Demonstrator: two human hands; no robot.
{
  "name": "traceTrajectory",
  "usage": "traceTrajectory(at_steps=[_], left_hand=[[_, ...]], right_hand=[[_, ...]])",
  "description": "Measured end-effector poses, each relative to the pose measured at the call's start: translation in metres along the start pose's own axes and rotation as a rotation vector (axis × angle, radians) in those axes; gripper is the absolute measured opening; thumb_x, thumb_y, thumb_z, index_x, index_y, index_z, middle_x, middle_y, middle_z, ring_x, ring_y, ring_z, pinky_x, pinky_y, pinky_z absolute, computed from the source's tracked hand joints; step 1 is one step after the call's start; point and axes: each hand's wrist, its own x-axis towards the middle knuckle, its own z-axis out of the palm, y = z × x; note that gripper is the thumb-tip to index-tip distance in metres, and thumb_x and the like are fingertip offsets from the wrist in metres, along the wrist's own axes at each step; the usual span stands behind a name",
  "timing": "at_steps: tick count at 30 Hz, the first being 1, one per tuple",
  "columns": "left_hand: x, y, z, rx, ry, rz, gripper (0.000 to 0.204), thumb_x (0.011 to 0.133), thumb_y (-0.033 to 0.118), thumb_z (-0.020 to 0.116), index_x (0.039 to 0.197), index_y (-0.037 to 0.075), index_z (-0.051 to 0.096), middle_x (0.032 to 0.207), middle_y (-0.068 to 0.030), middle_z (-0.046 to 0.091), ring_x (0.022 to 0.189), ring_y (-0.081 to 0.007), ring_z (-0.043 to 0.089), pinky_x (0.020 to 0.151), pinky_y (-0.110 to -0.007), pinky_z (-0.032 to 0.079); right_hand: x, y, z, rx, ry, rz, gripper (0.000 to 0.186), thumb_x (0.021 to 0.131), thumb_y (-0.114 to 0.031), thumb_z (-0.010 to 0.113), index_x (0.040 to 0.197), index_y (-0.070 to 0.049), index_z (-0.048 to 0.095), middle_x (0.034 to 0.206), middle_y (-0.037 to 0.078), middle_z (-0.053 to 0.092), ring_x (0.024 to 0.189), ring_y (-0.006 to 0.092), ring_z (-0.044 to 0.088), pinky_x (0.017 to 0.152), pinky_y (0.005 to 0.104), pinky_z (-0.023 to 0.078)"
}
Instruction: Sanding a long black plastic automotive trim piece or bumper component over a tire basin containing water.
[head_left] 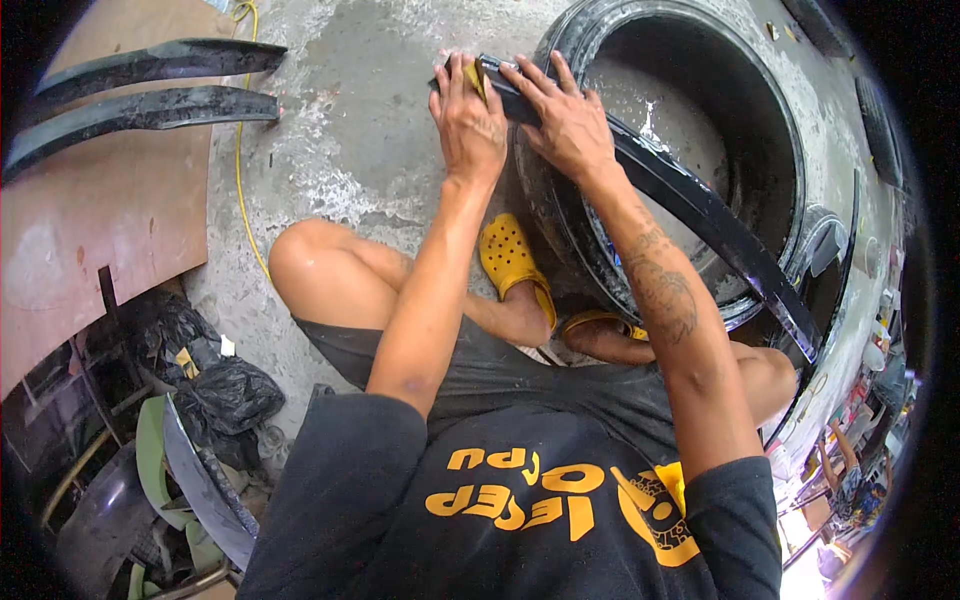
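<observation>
Concrete floor [370,120] below, both hands [520,115] press flat on a black strip [700,210].

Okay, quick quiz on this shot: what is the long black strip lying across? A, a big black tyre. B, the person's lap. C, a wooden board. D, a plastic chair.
A: the long black strip runs across the open top of the big black tyre, with the left hand and the right hand pressed on its far end.
</observation>
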Motion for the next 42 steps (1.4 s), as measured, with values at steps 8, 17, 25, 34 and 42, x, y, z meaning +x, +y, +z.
traceTrajectory(at_steps=[8, 17, 25, 34, 42], left_hand=[[0.024, -0.009, -0.002, -0.249, 0.126, -0.455, 0.067, 0.11, 0.033, 0.039, 0.061, -0.009, 0.056, 0.05, -0.0194, 0.056, 0.048, -0.0411, 0.059, 0.05, -0.049, 0.042], [-0.006, 0.001, 0.011, -0.021, 0.167, 0.033, 0.042, 0.109, 0.019, 0.039, 0.14, -0.007, 0.051, 0.142, -0.0283, 0.054, 0.135, -0.0444, 0.05, 0.11, -0.052, 0.036], [0.015, -0.019, -0.014, -0.25, -0.074, -0.475, 0.038, 0.106, 0.029, 0.048, 0.119, -0.005, 0.059, 0.105, -0.0249, 0.069, 0.088, -0.0381, 0.066, 0.078, -0.05, 0.049], [-0.019, -0.014, -0.073, -1.706, 0.111, -0.881, 0.048, 0.103, 0.035, 0.053, 0.132, -0.002, 0.054, 0.137, -0.0216, 0.06, 0.127, -0.038, 0.057, 0.107, -0.059, 0.046], [-0.024, 0.041, -0.093, -1.454, -0.23, -0.779, 0.035, 0.102, 0.02, 0.058, 0.133, 0.002, 0.056, 0.133, -0.012, 0.063, 0.123, -0.0229, 0.059, 0.111, -0.049, 0.041]], right_hand=[[0.002, 0.0, 0.0, -0.013, -0.014, -0.008, 0.086, 0.084, -0.026, 0.075, 0.158, -0.036, 0.031, 0.164, -0.006, 0.035, 0.151, 0.0339, 0.03, 0.107, 0.0637, 0.043], [0.002, 0.008, 0.005, -0.03, 0.013, -0.014, 0.082, 0.087, -0.029, 0.073, 0.158, -0.036, 0.032, 0.164, -0.005, 0.035, 0.152, 0.0343, 0.028, 0.107, 0.0652, 0.042], [0.002, -0.002, 0.001, -0.051, 0.048, -0.041, 0.077, 0.09, -0.039, 0.07, 0.157, -0.036, 0.033, 0.161, -0.005, 0.038, 0.15, 0.0337, 0.032, 0.108, 0.0618, 0.042], [-0.032, 0.029, -0.013, -0.014, 0.175, -0.018, 0.092, 0.084, -0.075, 0.06, 0.159, -0.031, 0.031, 0.166, 0.005, 0.03, 0.153, 0.0366, 0.023, 0.118, 0.0691, 0.021], [-0.238, 0.168, -0.086, -0.132, -0.091, 0.434, 0.109, 0.069, -0.07, 0.079, 0.158, -0.032, 0.031, 0.163, 0.014, 0.032, 0.151, 0.0467, 0.022, 0.113, 0.0763, 0.017]])
